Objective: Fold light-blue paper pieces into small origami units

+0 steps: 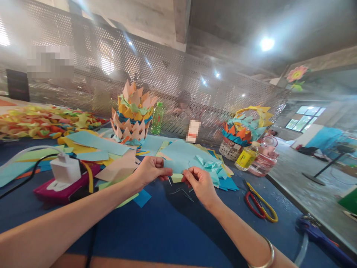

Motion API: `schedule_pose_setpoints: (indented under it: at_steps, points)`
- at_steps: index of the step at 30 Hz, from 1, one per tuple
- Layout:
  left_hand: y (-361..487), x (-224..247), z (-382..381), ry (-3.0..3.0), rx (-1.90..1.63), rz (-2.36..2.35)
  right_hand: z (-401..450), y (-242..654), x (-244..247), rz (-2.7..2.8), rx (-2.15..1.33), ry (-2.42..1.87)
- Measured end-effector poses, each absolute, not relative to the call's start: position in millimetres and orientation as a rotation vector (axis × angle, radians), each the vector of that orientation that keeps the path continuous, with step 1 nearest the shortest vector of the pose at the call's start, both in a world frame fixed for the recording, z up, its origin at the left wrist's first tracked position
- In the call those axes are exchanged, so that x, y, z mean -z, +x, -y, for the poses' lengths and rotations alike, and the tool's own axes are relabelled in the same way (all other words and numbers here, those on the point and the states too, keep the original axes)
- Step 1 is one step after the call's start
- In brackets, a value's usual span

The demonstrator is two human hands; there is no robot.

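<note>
1. Item: small pale-blue paper strip (176, 166), held up between both hands at mid-counter, in front of the loose sheets.
2. Fingers: my left hand (149, 173) pinches the strip's left end, thumb against fingers; my right hand (199, 182) pinches the lower right corner.
3. Handling (my estimate): almost weightless, thin, flexible, dry rather than slippery. Should crease or tear under a hard tug. I'd grip lightly at the ends, pads flat, with only slight tension, leaving the middle untouched.
4. Just right of the strip: folded pale-blue pieces (210, 169). Points look easy to crush; my right knuckles have little margin there.
5. Behind and left: overlapping coloured sheets (97, 143). Low sweeps would likely drag them. Thin slivers (182, 192) lie just below the hands.
6. Open room: the blue counter (156, 234) shows widely between the forearms, toward me. Best space for lowering the elbows.
7. Left limit: purple power strip (61, 190) with white adapter (65, 169), cables trailing; I'd lift the left forearm over these.
8. Right limit: scissors (260, 204) lie nearer the counter's right edge, blue-handled tool (316, 230) at that edge. Wide outward swings of my right arm risk knocking both.
</note>
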State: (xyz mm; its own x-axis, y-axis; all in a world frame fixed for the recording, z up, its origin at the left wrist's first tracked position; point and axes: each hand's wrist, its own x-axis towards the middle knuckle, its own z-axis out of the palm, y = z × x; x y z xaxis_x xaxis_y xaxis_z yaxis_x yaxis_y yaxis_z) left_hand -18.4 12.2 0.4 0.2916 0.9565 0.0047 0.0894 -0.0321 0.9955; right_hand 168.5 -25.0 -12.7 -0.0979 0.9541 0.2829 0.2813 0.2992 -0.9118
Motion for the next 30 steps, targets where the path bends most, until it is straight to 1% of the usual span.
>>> schedule_pose_setpoints:
  at_steps: [7, 12, 16, 25, 30]
  points:
    - [-20.2, 1.7, -12.1, 1.322, -0.942, -0.994, 19.0, 172.8, 17.1, 1.644, -0.801, -1.19]
    - [-23.3, 2.5, -12.6, 1.41, -0.959, -0.902, 24.0, 171.9, 14.4, 1.849, -0.685, -1.223]
    - [-22.1, 1.3, -10.6, 1.452, -0.881, -0.907, 33.6, 166.4, 9.1, 2.018, -0.608, -1.164]
    - [-18.7, -1.1, -4.3, 1.354, -0.815, -0.874, 34.3, 166.8, 2.1, 1.952, -0.657, -1.185]
    - [-16.9, -2.1, -1.9, 1.254, -0.783, -0.847, 45.6, 204.6, -14.2, 2.001, -0.559, -1.313]
